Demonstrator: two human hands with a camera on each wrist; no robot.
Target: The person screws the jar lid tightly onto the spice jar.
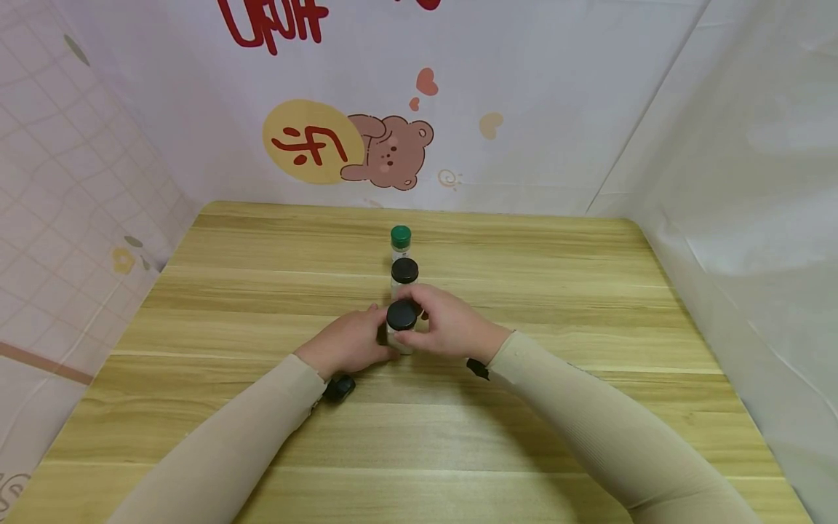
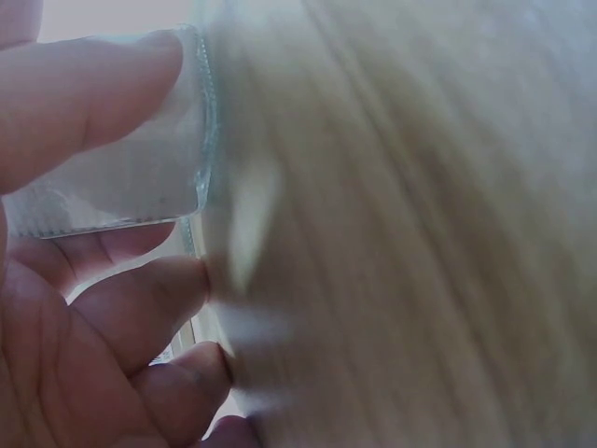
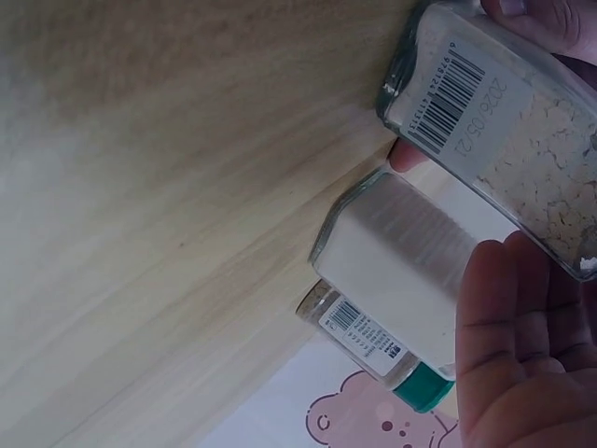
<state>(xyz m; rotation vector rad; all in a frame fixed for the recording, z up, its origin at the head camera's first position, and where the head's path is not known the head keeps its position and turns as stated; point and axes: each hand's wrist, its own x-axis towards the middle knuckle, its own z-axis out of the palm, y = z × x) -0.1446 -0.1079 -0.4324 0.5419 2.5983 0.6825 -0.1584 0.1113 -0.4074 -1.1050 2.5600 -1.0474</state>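
Observation:
A glass seasoning jar (image 1: pixel 401 316) with a black lid is the nearest of three containers standing in a line. My left hand (image 1: pixel 353 338) grips its lower part; in the left wrist view the thumb (image 2: pixel 93 103) lies across the glass. From the other side, my right hand (image 1: pixel 452 320) holds the same jar near its lid, thumb in front and fingers behind. The right wrist view shows a barcode label and pale, flaky contents in this jar (image 3: pixel 522 140). Directly behind it stands a second black-lidded jar (image 1: pixel 404 270) with whitish contents (image 3: pixel 396 261).
A smaller green-capped bottle (image 1: pixel 401 236) stands behind the second jar, close to it. All are on a wood-grain table (image 1: pixel 524 269). White printed sheets (image 1: pixel 543 87) rise at the back and both sides. Small black devices (image 1: pixel 339 388) sit under both wrists.

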